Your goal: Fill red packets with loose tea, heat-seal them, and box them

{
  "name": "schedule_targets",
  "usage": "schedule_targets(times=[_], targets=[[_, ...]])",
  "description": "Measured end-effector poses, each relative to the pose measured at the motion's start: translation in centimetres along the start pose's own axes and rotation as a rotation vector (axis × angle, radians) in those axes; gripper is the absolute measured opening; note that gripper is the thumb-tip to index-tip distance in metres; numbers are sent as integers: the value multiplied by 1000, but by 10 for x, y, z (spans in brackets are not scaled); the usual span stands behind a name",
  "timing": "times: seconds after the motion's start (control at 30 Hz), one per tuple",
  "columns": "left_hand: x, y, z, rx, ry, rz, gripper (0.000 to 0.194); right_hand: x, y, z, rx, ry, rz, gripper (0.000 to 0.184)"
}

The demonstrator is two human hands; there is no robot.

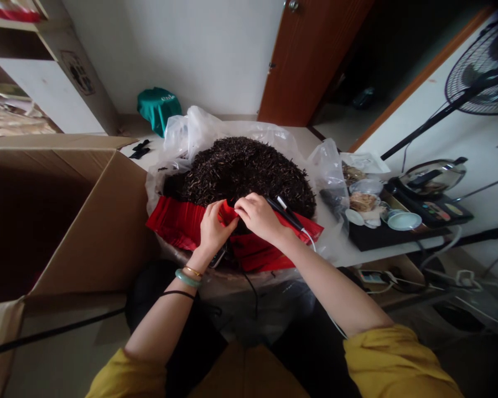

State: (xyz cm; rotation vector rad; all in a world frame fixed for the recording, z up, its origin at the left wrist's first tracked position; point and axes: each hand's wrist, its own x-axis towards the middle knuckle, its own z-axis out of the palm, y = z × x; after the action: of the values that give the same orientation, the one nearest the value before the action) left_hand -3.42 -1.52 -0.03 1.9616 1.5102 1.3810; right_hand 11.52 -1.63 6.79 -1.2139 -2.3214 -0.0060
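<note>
In the head view my left hand is closed around a small red packet. My right hand pinches the same packet's upper edge from the other side. Behind both hands rises a large heap of dark, dry tea leaves on clear plastic sheeting. Rows of red packets lie left of my left hand, and more red packets lie below my right wrist. A black handheld tool with a white cable rests just beyond my right wrist. Under my left hand a small device is mostly hidden.
An open cardboard box stands at the left. On the right, a table bears small dishes, a bag of dried pieces and a kettle on a base. A fan stands beyond. A green-covered stool is behind the heap.
</note>
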Motion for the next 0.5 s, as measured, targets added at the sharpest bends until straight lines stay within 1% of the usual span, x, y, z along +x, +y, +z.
schedule_targets(times=[0.13,0.23,0.4,0.5], targets=[[1,-2,1,6,9,22,50,0,1,0,8,-12,15,11],[1,-2,2,-48,1,34,50,0,3,-2,26,-3,32,11],[0,-1,2,-224,-79,-21,52,1,6,-10,165,58,1,14],[-1,0,2,-260,-104,-57,55,0,7,-14,219,70,-1,13]])
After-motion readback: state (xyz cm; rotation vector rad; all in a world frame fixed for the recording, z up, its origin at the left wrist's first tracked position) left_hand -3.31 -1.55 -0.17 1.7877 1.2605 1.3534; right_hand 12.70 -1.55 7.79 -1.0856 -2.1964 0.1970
